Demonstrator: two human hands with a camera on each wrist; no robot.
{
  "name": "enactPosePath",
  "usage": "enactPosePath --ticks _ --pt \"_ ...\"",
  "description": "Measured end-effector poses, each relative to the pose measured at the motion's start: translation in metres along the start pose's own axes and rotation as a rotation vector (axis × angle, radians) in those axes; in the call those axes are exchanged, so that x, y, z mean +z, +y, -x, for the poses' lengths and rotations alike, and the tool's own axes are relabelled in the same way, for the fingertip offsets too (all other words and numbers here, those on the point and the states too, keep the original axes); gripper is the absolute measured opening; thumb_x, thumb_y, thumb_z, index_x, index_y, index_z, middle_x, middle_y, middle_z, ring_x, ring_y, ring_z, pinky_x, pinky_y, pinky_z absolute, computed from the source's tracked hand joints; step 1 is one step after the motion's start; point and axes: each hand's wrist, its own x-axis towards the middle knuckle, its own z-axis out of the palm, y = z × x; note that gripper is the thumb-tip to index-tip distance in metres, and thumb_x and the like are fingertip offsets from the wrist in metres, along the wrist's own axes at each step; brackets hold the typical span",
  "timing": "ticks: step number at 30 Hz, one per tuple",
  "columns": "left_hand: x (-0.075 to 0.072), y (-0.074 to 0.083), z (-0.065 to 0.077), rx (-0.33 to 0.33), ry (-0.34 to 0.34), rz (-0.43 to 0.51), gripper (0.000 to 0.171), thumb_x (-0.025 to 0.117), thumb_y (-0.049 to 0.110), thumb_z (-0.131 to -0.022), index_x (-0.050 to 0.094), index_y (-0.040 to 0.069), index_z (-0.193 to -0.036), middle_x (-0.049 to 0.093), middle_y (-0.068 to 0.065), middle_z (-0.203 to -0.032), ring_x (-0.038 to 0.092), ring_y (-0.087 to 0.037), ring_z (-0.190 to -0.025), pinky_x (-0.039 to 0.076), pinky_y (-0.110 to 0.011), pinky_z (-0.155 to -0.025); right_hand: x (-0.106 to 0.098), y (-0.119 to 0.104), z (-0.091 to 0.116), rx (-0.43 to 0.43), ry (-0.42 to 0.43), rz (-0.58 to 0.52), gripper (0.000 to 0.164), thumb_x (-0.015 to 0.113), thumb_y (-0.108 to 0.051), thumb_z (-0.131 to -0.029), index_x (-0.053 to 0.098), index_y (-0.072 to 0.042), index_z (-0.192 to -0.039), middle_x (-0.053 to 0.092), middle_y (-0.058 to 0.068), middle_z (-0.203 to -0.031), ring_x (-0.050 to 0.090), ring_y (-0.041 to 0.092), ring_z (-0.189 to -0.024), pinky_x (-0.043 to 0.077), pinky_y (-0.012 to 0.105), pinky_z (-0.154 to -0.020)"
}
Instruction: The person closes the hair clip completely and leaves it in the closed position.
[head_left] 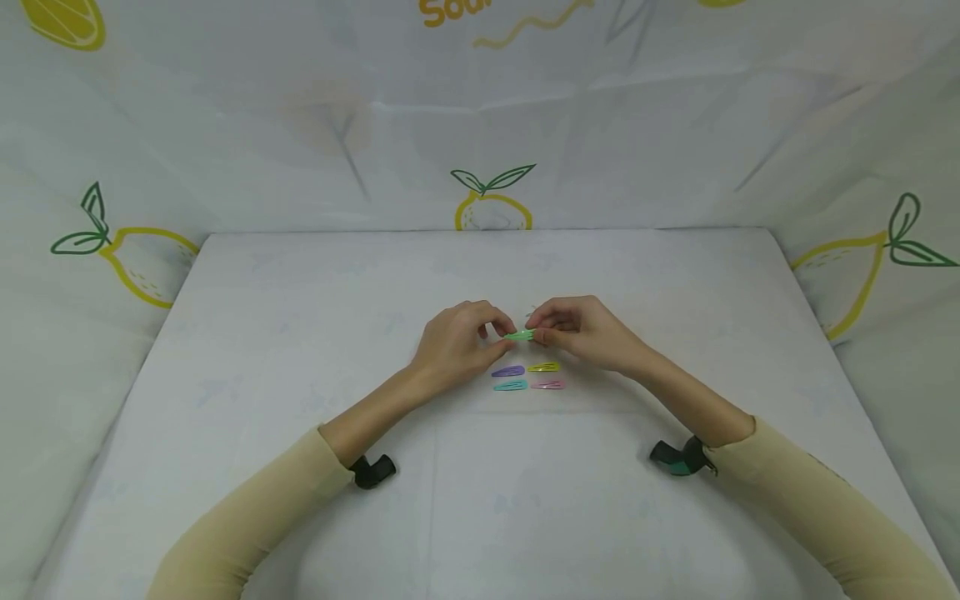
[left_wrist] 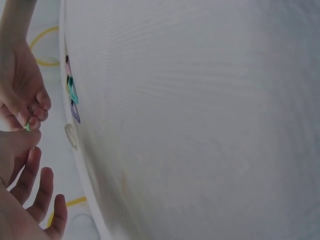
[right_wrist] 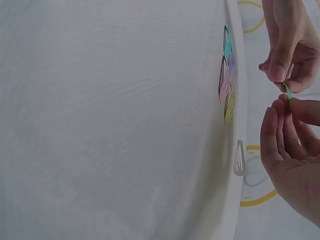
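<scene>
A green snap hair clip (head_left: 521, 335) is held just above the table between both hands. My left hand (head_left: 459, 340) pinches its left end between thumb and index finger. The right hand (head_left: 588, 332) pinches the other end; its remaining fingers show bent in the right wrist view. Nearer the body lie a purple clip (head_left: 508, 371), a yellow clip (head_left: 543, 367), a light blue clip (head_left: 511, 386) and a pink clip (head_left: 547, 385), in two short rows. A whitish clip (right_wrist: 239, 157) lies apart from them, mostly hidden by the hands in the head view.
The white-covered table (head_left: 300, 292) has a crease across its middle. A pale curtain (head_left: 270, 150) with lemon drawings stands behind and at both sides. Dark wrist cameras, one at the left wrist (head_left: 372, 472) and one at the right wrist (head_left: 678, 457), hang beneath the sleeves.
</scene>
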Motion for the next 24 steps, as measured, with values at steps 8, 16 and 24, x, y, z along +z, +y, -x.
enactPosePath --ticks 8,16,24 --pt "-0.002 -0.004 0.004 -0.005 0.008 0.006 0.011 0.088 0.021 -0.092 0.083 0.020 -0.102 0.080 0.007 -0.097 0.068 -0.013 -0.086 0.053 -0.029 -0.073 0.004 0.000 -0.002 0.000 -0.008 0.000 0.018 0.073 -0.001 -0.099 0.078 -0.002 -0.117 0.079 0.017 -0.109 0.075 0.026 -0.098 0.058 0.016 -0.089" --pt "-0.003 -0.006 0.007 -0.028 -0.003 0.021 0.009 0.087 0.021 -0.092 0.083 0.019 -0.100 0.080 0.006 -0.095 0.068 -0.013 -0.086 0.053 -0.029 -0.073 0.008 0.002 -0.005 -0.048 -0.011 0.007 0.020 0.075 0.004 -0.096 0.077 0.001 -0.115 0.078 0.018 -0.107 0.074 0.021 -0.095 0.059 0.017 -0.087" --pt "-0.005 -0.008 0.010 -0.065 -0.015 0.027 0.008 0.085 0.025 -0.093 0.083 0.021 -0.100 0.079 0.008 -0.095 0.068 -0.012 -0.086 0.052 -0.028 -0.071 0.010 0.002 -0.005 -0.062 -0.013 0.011 0.017 0.077 0.002 -0.096 0.077 0.001 -0.113 0.079 0.017 -0.104 0.073 0.019 -0.093 0.060 0.018 -0.086"
